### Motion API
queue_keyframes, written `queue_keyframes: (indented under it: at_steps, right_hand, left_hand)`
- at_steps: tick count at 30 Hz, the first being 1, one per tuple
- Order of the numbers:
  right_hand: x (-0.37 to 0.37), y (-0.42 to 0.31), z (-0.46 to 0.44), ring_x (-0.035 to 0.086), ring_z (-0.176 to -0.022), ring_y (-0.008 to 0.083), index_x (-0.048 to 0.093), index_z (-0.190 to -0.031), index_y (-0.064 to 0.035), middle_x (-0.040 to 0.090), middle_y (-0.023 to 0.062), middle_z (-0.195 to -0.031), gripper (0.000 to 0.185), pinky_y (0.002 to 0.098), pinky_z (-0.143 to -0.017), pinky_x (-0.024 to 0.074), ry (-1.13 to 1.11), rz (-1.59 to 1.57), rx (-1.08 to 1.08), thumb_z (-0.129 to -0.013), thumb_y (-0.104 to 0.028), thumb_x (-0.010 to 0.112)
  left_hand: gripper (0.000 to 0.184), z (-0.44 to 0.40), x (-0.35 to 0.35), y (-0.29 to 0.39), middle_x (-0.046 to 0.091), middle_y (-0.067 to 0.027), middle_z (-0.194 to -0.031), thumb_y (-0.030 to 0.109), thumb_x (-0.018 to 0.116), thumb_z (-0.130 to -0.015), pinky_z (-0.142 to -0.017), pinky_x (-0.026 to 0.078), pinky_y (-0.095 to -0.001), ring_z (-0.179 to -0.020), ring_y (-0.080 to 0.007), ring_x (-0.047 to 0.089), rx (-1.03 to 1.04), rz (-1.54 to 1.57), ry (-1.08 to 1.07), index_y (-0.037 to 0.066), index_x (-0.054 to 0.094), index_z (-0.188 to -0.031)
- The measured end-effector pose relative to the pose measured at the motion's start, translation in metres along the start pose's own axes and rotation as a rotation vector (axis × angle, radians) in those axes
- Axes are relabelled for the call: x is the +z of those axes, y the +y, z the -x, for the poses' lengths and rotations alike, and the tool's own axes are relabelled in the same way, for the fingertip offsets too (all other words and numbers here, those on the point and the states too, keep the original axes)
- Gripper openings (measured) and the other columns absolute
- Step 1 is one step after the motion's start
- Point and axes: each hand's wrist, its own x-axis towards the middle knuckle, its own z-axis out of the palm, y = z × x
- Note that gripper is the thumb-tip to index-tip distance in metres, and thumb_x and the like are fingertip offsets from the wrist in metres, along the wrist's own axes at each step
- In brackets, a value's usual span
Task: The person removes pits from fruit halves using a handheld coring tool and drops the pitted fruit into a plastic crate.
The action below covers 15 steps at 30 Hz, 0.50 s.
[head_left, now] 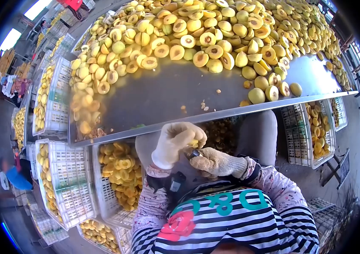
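Both my hands wear pale work gloves and meet above my lap, just below the table's near edge. My left hand (pixel 179 142) is closed on a piece of yellow fruit (pixel 194 143), mostly hidden by the fingers. My right hand (pixel 219 162) grips a small metal tool (pixel 195 153) with a dark tip, held close to the fruit; its exact kind is hidden by the glove. On the metal table (pixel 159 93) in front lies a large heap of halved yellow fruit (pixel 214 51), which look like peaches, many with brown centres showing.
A white crate (pixel 97 182) of fruit halves stands at my left, with another crate (pixel 67 182) beyond it. At my right is a further crate (pixel 294 135). Fruit pieces (pixel 222 137) lie below the table edge. A person in blue (pixel 19 178) is at the far left.
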Motion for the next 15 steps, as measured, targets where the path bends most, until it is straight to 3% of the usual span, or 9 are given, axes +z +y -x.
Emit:
queue_keyframes:
  at_steps: [4, 5, 8, 9, 10, 12, 13, 14, 15]
  right_hand:
    - [0.012, 0.003, 0.001, 0.032, -0.045, 0.0055, 0.044, -0.079, -0.0168, 0.034, -0.0069, -0.057, 0.048, 0.0227, -0.039, 0.0281, -0.181, -0.411, 0.102, -0.1, -0.06, 0.049]
    - [0.016, 0.0, -0.001, 0.03, -0.044, 0.0047, 0.044, -0.08, -0.0176, 0.033, -0.0074, -0.058, 0.049, 0.0218, -0.039, 0.0273, -0.233, -0.555, 0.125, -0.1, -0.062, 0.048]
    - [0.014, 0.021, -0.026, 0.038, -0.046, 0.004, 0.048, -0.085, -0.0157, 0.041, -0.0046, -0.062, 0.044, 0.0209, -0.038, 0.0309, -0.723, -1.083, 0.068, -0.1, -0.057, 0.051]
    - [0.019, 0.023, -0.026, 0.039, -0.047, 0.0042, 0.049, -0.085, -0.0152, 0.042, -0.004, -0.064, 0.043, 0.0208, -0.038, 0.0312, -0.753, -1.017, 0.002, -0.101, -0.056, 0.051]
    - [0.022, 0.023, -0.026, 0.04, -0.047, 0.0043, 0.049, -0.085, -0.0146, 0.043, -0.0034, -0.065, 0.043, 0.0207, -0.038, 0.0316, -0.788, -0.949, -0.063, -0.101, -0.054, 0.051]
    - [0.021, 0.02, -0.023, 0.039, -0.046, 0.0054, 0.05, -0.086, -0.013, 0.044, -0.0032, -0.065, 0.039, 0.0216, -0.038, 0.0313, -0.779, -0.908, -0.014, -0.102, -0.049, 0.052]
    - [0.02, 0.018, -0.021, 0.038, -0.046, 0.0059, 0.051, -0.087, -0.0122, 0.044, -0.0032, -0.064, 0.038, 0.022, -0.038, 0.0312, -0.775, -0.888, 0.011, -0.102, -0.046, 0.053]
    - [0.019, 0.012, -0.014, 0.035, -0.044, 0.0057, 0.05, -0.088, -0.0121, 0.041, -0.005, -0.059, 0.033, 0.0224, -0.038, 0.0303, -0.58, -0.863, 0.019, -0.105, -0.041, 0.051]
    - [0.016, 0.012, -0.015, 0.034, -0.046, 0.0065, 0.05, -0.088, -0.0121, 0.04, -0.0046, -0.06, 0.035, 0.0235, -0.04, 0.0293, -0.316, -0.573, 0.144, -0.105, -0.043, 0.049]
  left_hand:
    - [0.025, -0.003, -0.016, 0.0, 0.07, -0.0151, -0.085, 0.022, 0.066, -0.093, -0.071, 0.051, -0.0333, -0.076, -0.0222, 0.065, -0.082, 0.099, -0.132, -0.002, 0.071, -0.086]
    - [0.031, -0.001, -0.021, -0.011, 0.068, -0.0149, -0.089, 0.029, 0.06, -0.097, -0.072, 0.052, -0.0359, -0.079, -0.0241, 0.064, -0.025, 0.234, -0.165, 0.0, 0.068, -0.09]
    - [0.033, 0.003, -0.011, -0.026, 0.065, -0.0137, -0.093, 0.033, 0.052, -0.102, -0.073, 0.053, -0.0383, -0.083, -0.0261, 0.063, 0.072, 0.622, -0.042, 0.002, 0.064, -0.097]
    - [0.035, 0.005, -0.005, -0.025, 0.062, -0.0121, -0.096, 0.036, 0.044, -0.106, -0.074, 0.053, -0.0398, -0.085, -0.0265, 0.062, 0.066, 0.671, 0.061, 0.004, 0.058, -0.1]
    - [0.03, 0.004, -0.001, -0.017, 0.061, -0.0069, -0.091, 0.034, 0.045, -0.106, -0.07, 0.052, -0.0405, -0.083, -0.0238, 0.06, -0.027, 0.696, 0.276, 0.011, 0.06, -0.094]
    - [0.029, 0.007, -0.013, -0.012, 0.061, -0.0069, -0.091, 0.033, 0.045, -0.106, -0.07, 0.051, -0.0398, -0.082, -0.0231, 0.06, -0.062, 0.869, 0.557, 0.01, 0.059, -0.093]
    - [0.03, 0.018, -0.017, -0.006, 0.062, -0.0066, -0.091, 0.032, 0.046, -0.106, -0.071, 0.053, -0.0386, -0.082, -0.0232, 0.061, -0.008, 0.776, 0.569, 0.009, 0.058, -0.091]
    - [0.03, 0.033, -0.017, 0.005, 0.062, -0.0075, -0.09, 0.033, 0.047, -0.105, -0.071, 0.055, -0.0374, -0.083, -0.0238, 0.063, 0.067, 0.579, 0.61, 0.008, 0.058, -0.092]
    - [0.031, 0.052, -0.016, 0.015, 0.063, -0.0089, -0.092, 0.034, 0.049, -0.104, -0.071, 0.056, -0.0356, -0.083, -0.0231, 0.064, 0.144, 0.33, 0.688, 0.006, 0.059, -0.096]
